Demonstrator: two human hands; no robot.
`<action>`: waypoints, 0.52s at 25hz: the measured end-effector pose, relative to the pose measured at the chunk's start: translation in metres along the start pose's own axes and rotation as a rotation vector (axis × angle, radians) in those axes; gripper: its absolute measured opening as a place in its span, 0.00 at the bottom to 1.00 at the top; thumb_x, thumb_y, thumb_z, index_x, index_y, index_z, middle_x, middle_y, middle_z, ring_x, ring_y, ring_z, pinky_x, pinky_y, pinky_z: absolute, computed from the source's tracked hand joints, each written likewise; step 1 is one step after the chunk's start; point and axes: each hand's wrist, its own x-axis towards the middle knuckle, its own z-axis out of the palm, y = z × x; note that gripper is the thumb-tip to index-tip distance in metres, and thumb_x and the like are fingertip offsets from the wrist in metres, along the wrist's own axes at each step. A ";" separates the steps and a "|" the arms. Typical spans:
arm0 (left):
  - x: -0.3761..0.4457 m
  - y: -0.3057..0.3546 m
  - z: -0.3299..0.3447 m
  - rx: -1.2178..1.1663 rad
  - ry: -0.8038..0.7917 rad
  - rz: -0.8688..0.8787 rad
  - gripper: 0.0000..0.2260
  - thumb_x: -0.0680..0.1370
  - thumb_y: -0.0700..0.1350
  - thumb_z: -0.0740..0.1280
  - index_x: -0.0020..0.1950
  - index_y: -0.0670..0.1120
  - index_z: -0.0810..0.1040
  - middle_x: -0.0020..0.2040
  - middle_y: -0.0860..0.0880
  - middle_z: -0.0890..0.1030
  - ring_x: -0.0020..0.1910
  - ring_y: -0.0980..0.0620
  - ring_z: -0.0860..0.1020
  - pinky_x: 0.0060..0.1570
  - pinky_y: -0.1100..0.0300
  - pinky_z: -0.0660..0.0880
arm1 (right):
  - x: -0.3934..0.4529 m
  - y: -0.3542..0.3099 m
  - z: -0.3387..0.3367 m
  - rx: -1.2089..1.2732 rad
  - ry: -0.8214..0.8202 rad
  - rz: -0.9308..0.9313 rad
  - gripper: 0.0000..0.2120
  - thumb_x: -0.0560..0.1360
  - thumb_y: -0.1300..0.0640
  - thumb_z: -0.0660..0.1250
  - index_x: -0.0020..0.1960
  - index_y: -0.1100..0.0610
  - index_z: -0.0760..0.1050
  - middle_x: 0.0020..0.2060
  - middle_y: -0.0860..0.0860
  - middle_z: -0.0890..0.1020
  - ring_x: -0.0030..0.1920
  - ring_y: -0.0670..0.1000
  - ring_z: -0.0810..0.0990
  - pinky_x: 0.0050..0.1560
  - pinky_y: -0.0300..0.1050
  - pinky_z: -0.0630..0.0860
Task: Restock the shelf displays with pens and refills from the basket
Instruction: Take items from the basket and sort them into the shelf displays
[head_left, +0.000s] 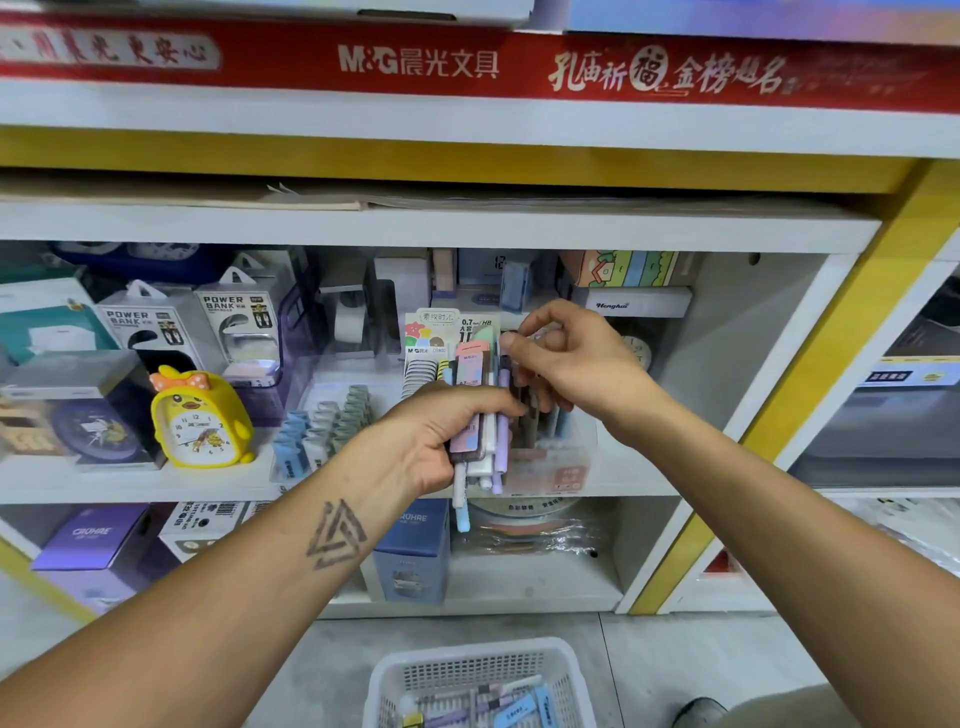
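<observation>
So left hand (431, 431) clamps the pen bundle (480, 415) as feed stock; right hand (561, 353) pinches one lead case above the display box (550, 462), ready to slot.

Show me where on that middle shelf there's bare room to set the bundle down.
Bare white shelf lies right of the clear pen display, up to the cabinet wall. A smaller strip sits in front of the tape dispenser, behind the pastel refill boxes. The left, around the yellow duck clock and power banks, is crowded.
</observation>
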 end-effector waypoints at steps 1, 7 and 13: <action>-0.001 0.000 0.001 -0.003 -0.019 0.012 0.07 0.69 0.33 0.73 0.36 0.42 0.79 0.28 0.45 0.76 0.24 0.50 0.75 0.27 0.59 0.75 | 0.001 0.003 0.002 -0.005 0.005 0.037 0.10 0.78 0.53 0.72 0.52 0.58 0.75 0.30 0.56 0.82 0.23 0.53 0.75 0.22 0.40 0.66; -0.004 0.003 0.001 -0.111 -0.135 -0.005 0.02 0.72 0.38 0.74 0.42 0.42 0.82 0.32 0.45 0.79 0.27 0.51 0.77 0.28 0.60 0.77 | 0.008 0.005 -0.015 0.349 0.079 0.090 0.02 0.76 0.67 0.69 0.47 0.65 0.80 0.28 0.55 0.81 0.24 0.48 0.75 0.24 0.38 0.69; -0.001 0.006 -0.009 -0.229 -0.057 -0.033 0.10 0.72 0.33 0.67 0.52 0.39 0.76 0.36 0.42 0.78 0.29 0.50 0.76 0.30 0.60 0.77 | 0.015 0.019 -0.032 -0.318 0.282 -0.146 0.07 0.76 0.61 0.69 0.51 0.51 0.74 0.35 0.53 0.81 0.38 0.56 0.83 0.42 0.55 0.82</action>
